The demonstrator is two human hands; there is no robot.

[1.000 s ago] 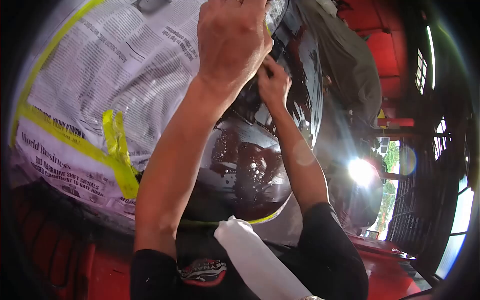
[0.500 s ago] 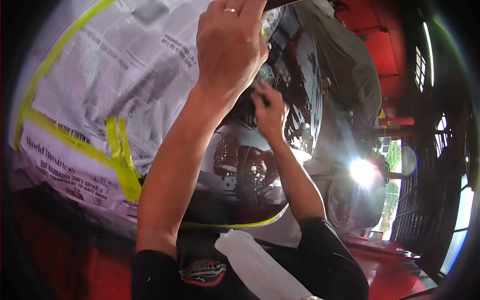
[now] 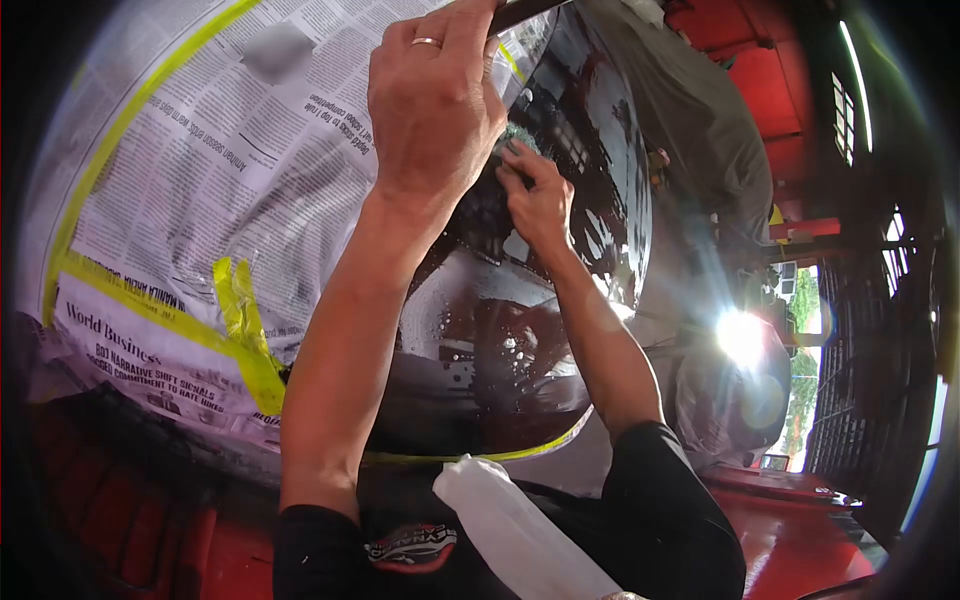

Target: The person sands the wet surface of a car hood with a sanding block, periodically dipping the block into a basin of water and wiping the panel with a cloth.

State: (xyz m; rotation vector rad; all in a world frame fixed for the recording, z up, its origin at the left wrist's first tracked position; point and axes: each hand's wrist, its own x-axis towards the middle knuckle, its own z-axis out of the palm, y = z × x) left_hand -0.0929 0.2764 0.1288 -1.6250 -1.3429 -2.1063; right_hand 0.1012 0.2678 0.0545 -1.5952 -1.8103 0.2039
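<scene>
At the top of the view my left hand [image 3: 430,115], wearing a ring, is closed on a dark flat bar [image 3: 525,12] that runs out past the upper edge. My right hand [image 3: 540,200] bends its fingers against a wet, dark glossy car panel [image 3: 500,335] dotted with water drops. Its thumb and fingertips press together near a foamy patch; what they hold, if anything, I cannot tell. Left of the panel, newspaper sheets [image 3: 220,160] cover the car body, fixed with yellow masking tape [image 3: 170,305].
A white cloth-like strip [image 3: 515,525] hangs in front of my dark shirt [image 3: 660,510]. Grey covers [image 3: 700,130] drape over something beyond the panel. Red surfaces [image 3: 790,520] lie at the lower right, and a bright light [image 3: 740,338] glares at the right.
The view has shifted slightly. My left hand has moved a little left and down, with the dark bar still in it. My right hand has moved slightly up along the wet panel.
</scene>
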